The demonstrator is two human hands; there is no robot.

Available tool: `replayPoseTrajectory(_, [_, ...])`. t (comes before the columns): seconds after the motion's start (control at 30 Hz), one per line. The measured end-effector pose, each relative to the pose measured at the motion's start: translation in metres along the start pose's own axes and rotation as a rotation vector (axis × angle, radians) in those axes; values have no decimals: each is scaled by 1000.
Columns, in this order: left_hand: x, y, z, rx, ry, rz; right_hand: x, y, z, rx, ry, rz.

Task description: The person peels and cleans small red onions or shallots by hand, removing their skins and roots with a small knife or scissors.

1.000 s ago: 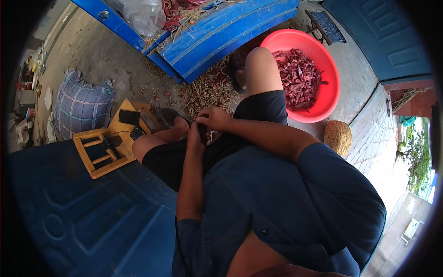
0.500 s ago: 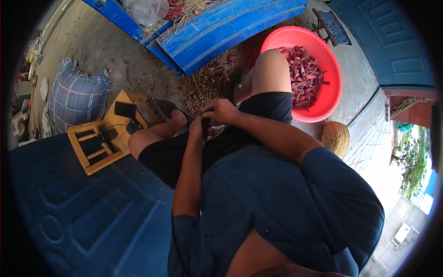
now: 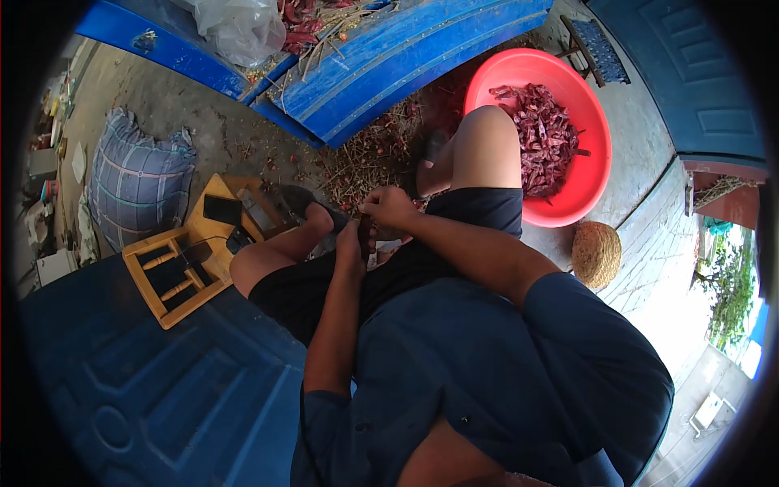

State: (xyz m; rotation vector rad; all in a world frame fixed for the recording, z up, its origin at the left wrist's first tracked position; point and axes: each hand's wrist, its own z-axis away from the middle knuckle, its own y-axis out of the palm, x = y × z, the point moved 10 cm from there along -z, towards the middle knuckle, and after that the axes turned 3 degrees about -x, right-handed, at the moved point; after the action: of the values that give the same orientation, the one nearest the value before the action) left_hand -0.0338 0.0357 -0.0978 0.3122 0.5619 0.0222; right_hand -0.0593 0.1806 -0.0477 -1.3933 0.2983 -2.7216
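Observation:
My left hand (image 3: 350, 245) and my right hand (image 3: 391, 209) meet in front of my lap, fingertips close together. The fingers of both are curled in. Between them is something narrow and dark, too small and shaded to name. A large pink-red basin (image 3: 599, 154) stands beyond my knee on the right, with a heap of dried red chili peppers (image 3: 545, 142) inside. Dry stalks and red bits (image 3: 373, 162) litter the floor just past my hands.
A blue metal cargo bed (image 3: 406, 69) with a plastic bag (image 3: 243, 28) lies ahead. To the left are a wooden stool (image 3: 213, 243) carrying a black phone-like device (image 3: 222, 209) and a plaid cushion-like bundle (image 3: 142, 178). A woven straw seat (image 3: 596, 256) sits at right.
The whole view has shifted slightly, so surroundings sit a little lower. My hands stay together over my lap, with the right fingers slightly more curled.

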Motion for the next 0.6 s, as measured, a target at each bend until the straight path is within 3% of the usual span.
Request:
replayPoseTrajectory(0.13, [-16,15,2,-3,38,16,-15,2,-10,43,202,-330])
replayPoseTrajectory(0.3, [-29,21,-6,-24,102,86,-32,12,-29,91,266,-626])
replayPoseTrajectory(0.4, [-34,30,0,1,124,105,-40,8,-31,5,382,-736])
replayPoseTrajectory(0.47, [-33,31,4,17,129,128,-47,13,-27,15,507,-965])
replayPoseTrajectory(0.57, [-27,22,13,33,66,156,-50,-29,-61,-61,381,-1144])
replayPoseTrajectory(0.6, [-27,16,19,15,48,132,-46,-48,-65,-155,332,-840])
